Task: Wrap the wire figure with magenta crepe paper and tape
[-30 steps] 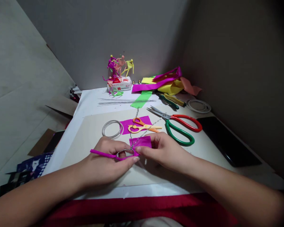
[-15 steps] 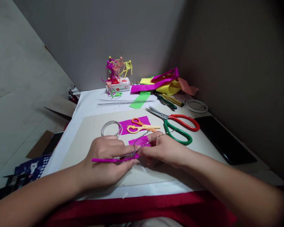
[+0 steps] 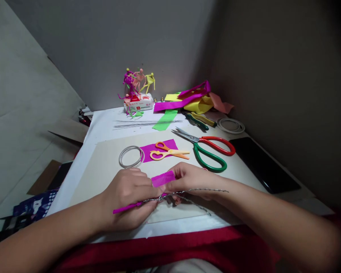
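Observation:
Between my two hands is a twisted wire figure (image 3: 197,189), its bare wire ends spreading to the right and a purple-wrapped limb (image 3: 125,209) poking out to the left. My left hand (image 3: 130,197) is closed on the wire near that limb. The fingers of my right hand (image 3: 182,182) pinch a purple paper strip (image 3: 163,179) against the wire at the middle. Where strip and wire meet is partly hidden by the fingertips. Beyond the hands, small orange scissors (image 3: 169,153) lie on a purple paper piece (image 3: 147,151).
Large red-and-green-handled scissors (image 3: 213,146) and a black phone (image 3: 264,163) lie to the right. A wire coil (image 3: 131,156) sits ahead of my left hand. Farther back are pliers (image 3: 199,120), loose wires (image 3: 130,124), coloured paper strips (image 3: 187,99) and a small box (image 3: 144,102) with paper figures (image 3: 138,79).
The wire figure has turned, so its bare ends swung down from pointing up and right to lying across my right wrist. The purple limb now tilts down to the left.

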`<state>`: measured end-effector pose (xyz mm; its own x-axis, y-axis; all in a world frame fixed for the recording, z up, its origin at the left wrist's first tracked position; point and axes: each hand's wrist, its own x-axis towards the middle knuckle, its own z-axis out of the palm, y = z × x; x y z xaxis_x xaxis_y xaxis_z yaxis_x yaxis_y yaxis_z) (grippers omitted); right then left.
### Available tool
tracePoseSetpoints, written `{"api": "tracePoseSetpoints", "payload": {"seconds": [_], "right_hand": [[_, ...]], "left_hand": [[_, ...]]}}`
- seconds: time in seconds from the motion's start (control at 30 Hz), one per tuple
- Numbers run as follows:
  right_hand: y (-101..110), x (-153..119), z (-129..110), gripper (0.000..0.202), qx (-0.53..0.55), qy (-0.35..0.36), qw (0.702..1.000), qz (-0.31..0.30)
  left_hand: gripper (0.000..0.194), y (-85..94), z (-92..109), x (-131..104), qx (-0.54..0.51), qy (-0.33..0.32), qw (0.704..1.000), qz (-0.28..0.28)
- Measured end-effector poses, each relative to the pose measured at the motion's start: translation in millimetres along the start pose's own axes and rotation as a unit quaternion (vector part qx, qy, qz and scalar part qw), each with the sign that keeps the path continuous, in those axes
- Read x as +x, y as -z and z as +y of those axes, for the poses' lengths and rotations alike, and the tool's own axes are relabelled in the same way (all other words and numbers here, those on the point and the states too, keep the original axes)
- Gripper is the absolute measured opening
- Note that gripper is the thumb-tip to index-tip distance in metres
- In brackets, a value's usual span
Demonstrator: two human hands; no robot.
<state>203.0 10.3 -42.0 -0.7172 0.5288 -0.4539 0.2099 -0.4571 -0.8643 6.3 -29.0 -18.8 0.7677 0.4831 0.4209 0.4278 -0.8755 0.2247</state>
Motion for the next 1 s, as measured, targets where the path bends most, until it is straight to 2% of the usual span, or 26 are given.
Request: {"api": "tracePoseSetpoints", "payload": {"seconds": [0.13,0.3,0.43,0.53,0.57,0.63,0.7,0.77,0.83,0.9,0.93,1.0], "right_hand": [[0,-2,-4,0.011,-0.015,-0.003,1.0,-0.013],[-1,-3,-5,0.016,-0.012,-0.009,1.0,0.001],[-1,-3,-4,0.021,-0.009,-0.001,1.0,-0.003],[0,-2,-3,0.026,-0.019,0.013,1.0,-0.011],[1,-2,-2,0.028,-0.022,0.031,0.999,0.004],[2,-2,-2,0.03,-0.038,0.12,0.989,0.079],[3,-5,-4,0.027,-0.081,0.25,0.949,0.175],[3,-10,-7,0.021,-0.163,0.368,0.887,0.225],[2,-14,-8,0.018,-0.247,0.441,0.834,0.222],[-2,-15,-7,0.015,-0.29,0.472,0.807,0.205],[-4,-15,-6,0.011,-0.291,0.471,0.808,0.203],[-8,-15,-5,0.01,-0.265,0.444,0.831,0.206]], "left_hand": [[0.015,-0.3,-1,-1,-0.001,-0.026,1.0,0.006],[0.014,0.0,-2,-3,0.023,-0.054,0.998,-0.005],[0.019,1.5,0,-3,-0.006,-0.032,0.999,0.009],[0.011,5.6,6,2,-0.074,0.059,0.995,0.01],[0.01,7.5,7,4,-0.095,0.107,0.99,0.003],[0.018,11.7,9,8,-0.133,0.208,0.969,-0.008],[0.022,14.8,8,10,-0.176,0.306,0.936,0.002],[0.02,15.9,5,11,-0.216,0.383,0.898,0.029],[0.018,15.3,2,10,-0.244,0.422,0.871,0.063],[0.019,13.8,0,10,-0.261,0.437,0.856,0.091],[0.018,13.1,-1,10,-0.27,0.443,0.849,0.098],[0.016,12.0,0,9,-0.305,0.454,0.831,0.098]]}}
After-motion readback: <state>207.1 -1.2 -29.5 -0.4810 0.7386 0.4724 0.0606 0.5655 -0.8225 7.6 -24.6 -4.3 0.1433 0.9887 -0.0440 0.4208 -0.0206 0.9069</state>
